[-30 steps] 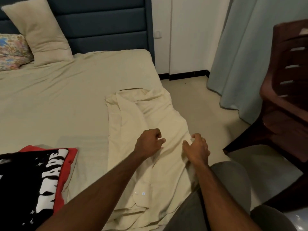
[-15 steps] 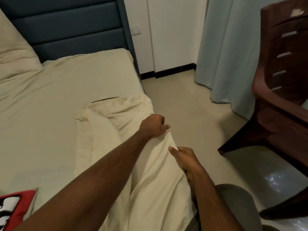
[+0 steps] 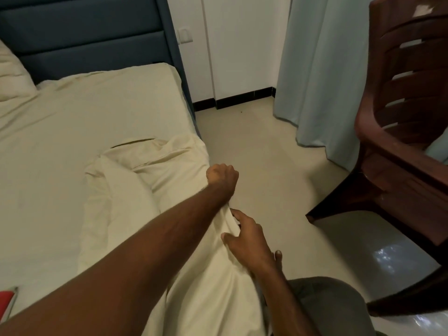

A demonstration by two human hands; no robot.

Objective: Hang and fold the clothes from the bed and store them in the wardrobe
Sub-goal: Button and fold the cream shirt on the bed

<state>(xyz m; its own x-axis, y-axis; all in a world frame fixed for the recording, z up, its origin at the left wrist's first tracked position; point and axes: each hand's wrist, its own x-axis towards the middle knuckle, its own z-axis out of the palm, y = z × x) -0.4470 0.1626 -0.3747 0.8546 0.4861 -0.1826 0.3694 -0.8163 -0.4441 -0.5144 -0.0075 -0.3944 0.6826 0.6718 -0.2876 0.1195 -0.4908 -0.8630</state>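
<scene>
A cream shirt (image 3: 169,180) is lying rumpled along the bed's (image 3: 72,132) near edge, partly draping over it. The left hand (image 3: 221,177) is curling into a fist on the fabric's edge, gripping it. The right hand (image 3: 249,238) is pinching a fold closer in. A brown plastic chair (image 3: 400,141) is standing on the floor (image 3: 278,178) beside a pale curtain (image 3: 322,69).

Bare forearms, no sleeves in view, grey trousers (image 3: 322,309)

Shirt (image 3: 184,275) on bed (image 3: 72,141), chair (image 3: 400,141) right.
</scene>
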